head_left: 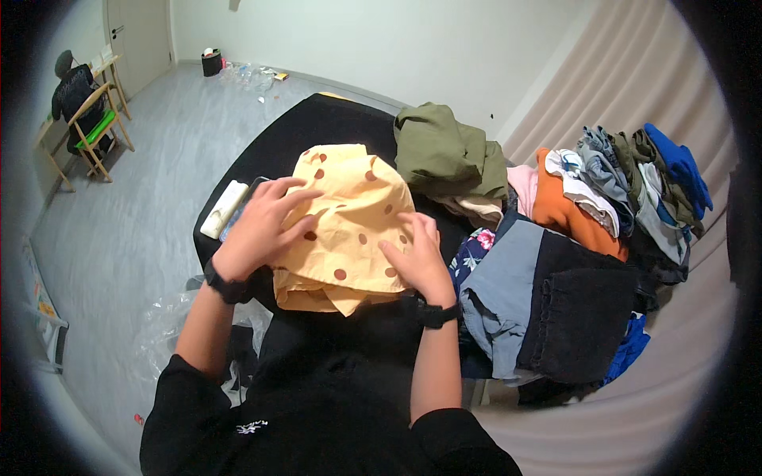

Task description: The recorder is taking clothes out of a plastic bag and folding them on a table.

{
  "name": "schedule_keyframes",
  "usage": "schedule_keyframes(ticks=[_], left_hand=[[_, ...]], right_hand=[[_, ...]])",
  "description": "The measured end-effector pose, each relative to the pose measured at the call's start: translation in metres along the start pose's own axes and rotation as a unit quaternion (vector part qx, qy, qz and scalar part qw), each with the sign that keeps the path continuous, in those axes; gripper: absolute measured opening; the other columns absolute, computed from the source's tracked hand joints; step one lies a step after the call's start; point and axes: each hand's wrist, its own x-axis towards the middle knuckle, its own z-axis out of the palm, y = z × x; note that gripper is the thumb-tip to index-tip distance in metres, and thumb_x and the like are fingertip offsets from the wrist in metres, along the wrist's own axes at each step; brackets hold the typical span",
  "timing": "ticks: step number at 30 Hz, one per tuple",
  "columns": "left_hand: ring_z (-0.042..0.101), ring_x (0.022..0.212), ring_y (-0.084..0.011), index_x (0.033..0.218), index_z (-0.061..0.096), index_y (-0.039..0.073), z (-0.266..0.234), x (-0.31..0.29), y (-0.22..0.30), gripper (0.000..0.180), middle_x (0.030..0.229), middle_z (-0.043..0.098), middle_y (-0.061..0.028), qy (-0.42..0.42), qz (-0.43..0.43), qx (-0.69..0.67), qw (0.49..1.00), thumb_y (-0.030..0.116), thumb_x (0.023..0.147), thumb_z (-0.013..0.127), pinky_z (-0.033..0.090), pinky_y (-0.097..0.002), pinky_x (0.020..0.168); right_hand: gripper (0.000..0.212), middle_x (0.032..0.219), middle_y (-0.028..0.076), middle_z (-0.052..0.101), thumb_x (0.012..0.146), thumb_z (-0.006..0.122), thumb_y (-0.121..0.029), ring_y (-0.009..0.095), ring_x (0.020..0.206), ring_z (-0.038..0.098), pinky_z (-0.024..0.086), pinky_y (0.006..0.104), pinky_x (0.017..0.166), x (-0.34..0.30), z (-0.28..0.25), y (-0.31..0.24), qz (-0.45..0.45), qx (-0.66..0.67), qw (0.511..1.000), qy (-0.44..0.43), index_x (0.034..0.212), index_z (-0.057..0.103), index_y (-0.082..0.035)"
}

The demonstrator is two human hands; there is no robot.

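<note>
A yellow cloth garment with brown dots (345,230) lies folded and a little rumpled on the black-covered surface (262,155) in front of me. On its left side rests my left hand (270,218), fingers spread over the cloth. My right hand (414,252) lies on the right side of it, fingers apart and slightly bent. Neither hand grips the fabric. One corner of the cloth hangs down at the near edge. The exact kind of garment cannot be made out.
Folded olive-green clothing (448,151) sits at the far right of the surface. Further right are piles of clothes, with an orange garment (571,210) and dark trousers (583,317). A white object (225,208) lies left. Clear plastic (163,325) is on the floor; a person (73,99) sits far left.
</note>
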Motion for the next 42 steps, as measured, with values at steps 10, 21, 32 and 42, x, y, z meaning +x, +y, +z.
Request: schedule_keyframes(ticks=[10,21,32,42], left_hand=[[0.024,0.130,-0.0447,0.121,0.053,0.011,0.045,-0.013,-0.015,0.047,0.136,0.026,-0.0341,-0.037,-0.110,-0.086,0.990,0.032,0.080,0.065,0.023,-0.0465,0.107],[0.057,0.099,-0.0112,0.124,0.045,-0.002,0.024,-0.011,-0.010,0.048,0.115,0.057,-0.0079,-0.154,-0.269,-0.551,0.775,0.023,0.086,0.063,0.047,-0.0265,0.085],[0.054,0.083,-0.0111,0.135,0.027,0.001,0.026,-0.015,0.000,0.073,0.107,0.054,-0.0044,-0.113,-0.254,-0.508,0.816,0.019,0.078,0.070,0.046,-0.0244,0.073],[0.054,0.094,-0.0141,0.127,0.038,0.001,0.066,-0.022,-0.002,0.057,0.113,0.054,-0.0061,0.013,-0.237,-0.541,0.807,0.007,0.078,0.066,0.046,-0.0268,0.081]], right_hand=[[0.101,0.110,0.020,0.058,0.063,0.082,-0.030,0.022,0.091,0.063,0.052,0.0298,0.073,0.005,0.014,0.021,0.156,0.094,0.983,-0.003,0.135,0.022,0.008],[0.058,0.105,0.020,0.064,0.065,0.076,-0.030,0.028,0.098,0.063,0.048,0.0337,0.084,-0.004,0.022,0.009,0.138,0.199,0.963,-0.119,0.108,0.058,0.005],[0.043,0.101,0.016,0.065,0.076,0.070,-0.023,0.031,0.092,0.064,0.049,0.0366,0.080,0.002,-0.003,-0.036,0.050,0.177,0.982,-0.034,0.109,0.055,0.000],[0.060,0.117,0.014,0.056,0.070,0.070,-0.036,0.031,0.109,0.053,0.045,0.0423,0.090,0.175,-0.082,-0.053,0.130,-0.178,0.953,0.206,0.117,0.049,-0.005]])
